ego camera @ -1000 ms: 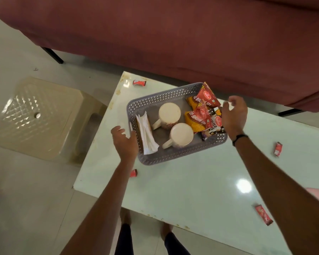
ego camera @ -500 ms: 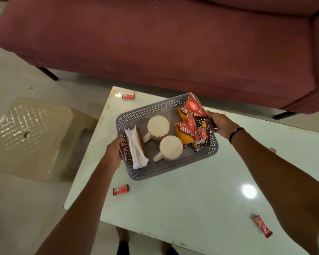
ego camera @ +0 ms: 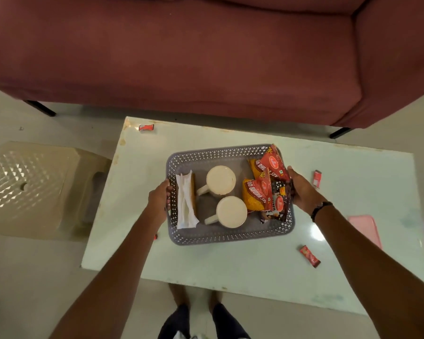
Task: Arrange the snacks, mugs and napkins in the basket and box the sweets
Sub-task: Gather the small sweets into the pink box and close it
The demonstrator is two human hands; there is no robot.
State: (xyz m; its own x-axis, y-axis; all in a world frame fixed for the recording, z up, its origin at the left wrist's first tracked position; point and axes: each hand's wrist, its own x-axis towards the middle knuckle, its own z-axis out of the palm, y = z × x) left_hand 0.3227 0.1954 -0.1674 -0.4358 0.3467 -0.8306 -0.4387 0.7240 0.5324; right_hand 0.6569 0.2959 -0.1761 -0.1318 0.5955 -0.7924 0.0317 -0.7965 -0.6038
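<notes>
A grey perforated basket (ego camera: 230, 237) sits on the pale green table (ego camera: 230, 267). Inside it lie folded white napkins (ego camera: 185, 204) at the left, two cream mugs (ego camera: 220, 179) (ego camera: 231, 211) in the middle, and red and yellow snack packets (ego camera: 262, 189) at the right. My left hand (ego camera: 159, 199) grips the basket's left rim. My right hand (ego camera: 301, 192) grips its right rim beside the packets. Small red sweets lie loose on the table: one at the far left corner (ego camera: 146, 127), one right of the basket (ego camera: 317, 178), one near the front right (ego camera: 309, 256).
A maroon sofa (ego camera: 206, 57) runs along the far side of the table. A beige plastic stool (ego camera: 34, 184) stands on the floor to the left. A pink flat object (ego camera: 364, 228) lies at the table's right, with a purple thing at the frame edge.
Both hands closed in from beside the basket and took hold of its two short rims. The basket now sits squarer to me and nearer the table's middle.
</notes>
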